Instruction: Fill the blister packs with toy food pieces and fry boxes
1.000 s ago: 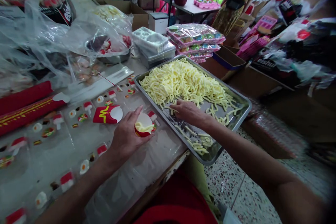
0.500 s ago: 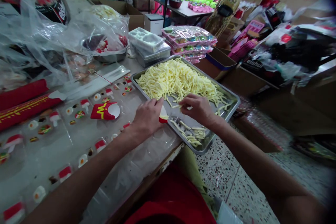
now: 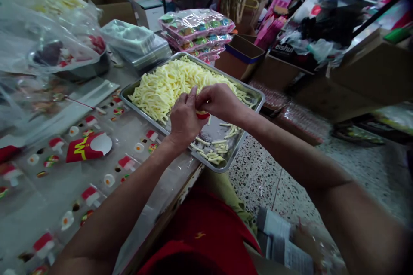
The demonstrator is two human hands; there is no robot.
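My left hand (image 3: 186, 116) is closed around a red fry carton (image 3: 203, 116), mostly hidden by the fingers, above the metal tray (image 3: 217, 129). Pinched together at the mouth of that carton are the fingers of my right hand (image 3: 221, 99); what they hold is hidden. A heap of pale yellow strips (image 3: 171, 82), shaped like French fries, fills the far side of the tray. Several loose strips (image 3: 213, 151) lie near its front corner. On the table to the left rests a flat red carton (image 3: 84, 148) with a yellow mark and a white oval.
A patterned plastic cover (image 3: 97, 180) with food pictures lies over the table. Behind the tray stand stacked clear containers (image 3: 138, 47) and wrapped pink packs (image 3: 196, 30). A metal bowl (image 3: 87, 68) under plastic film sits at left. Cardboard boxes (image 3: 240, 53) stand right of the table.
My right hand has moved from over the tray to the carton in my left hand, and the hands now meet. The camera view has shifted, so the scene sits further left and higher.
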